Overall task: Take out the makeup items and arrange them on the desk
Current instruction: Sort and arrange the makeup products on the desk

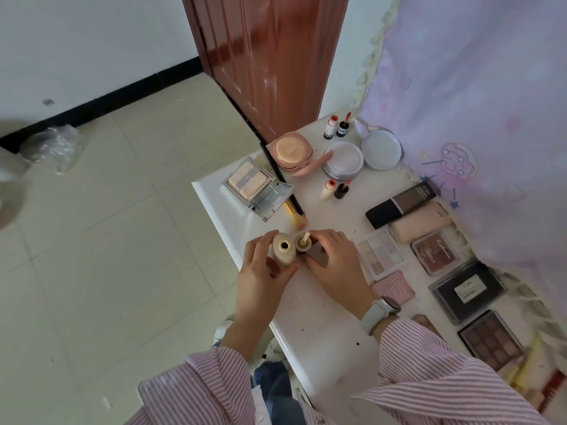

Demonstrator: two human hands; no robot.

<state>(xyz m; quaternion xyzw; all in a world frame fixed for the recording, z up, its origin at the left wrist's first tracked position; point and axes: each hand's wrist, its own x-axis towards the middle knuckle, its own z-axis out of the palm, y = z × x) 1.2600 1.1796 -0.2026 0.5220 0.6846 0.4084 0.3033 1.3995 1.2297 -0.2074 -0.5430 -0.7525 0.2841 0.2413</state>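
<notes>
Head view: we set an opened cream bottle and its cap down near the counter's left edge.

Our left hand (260,271) has its grip wrapped around the cream bottle (283,251), mouth open and facing up; our right hand (333,262) pinches the cap (303,243), its wand pointing up, just right of the bottle and touching it. Both stand just nearer us than the brush (296,214) and left of the pale palette (382,251). To do it well, we judge: seat both flat on the counter (319,332), keep them upright, away from the edge, then let go gently.
</notes>
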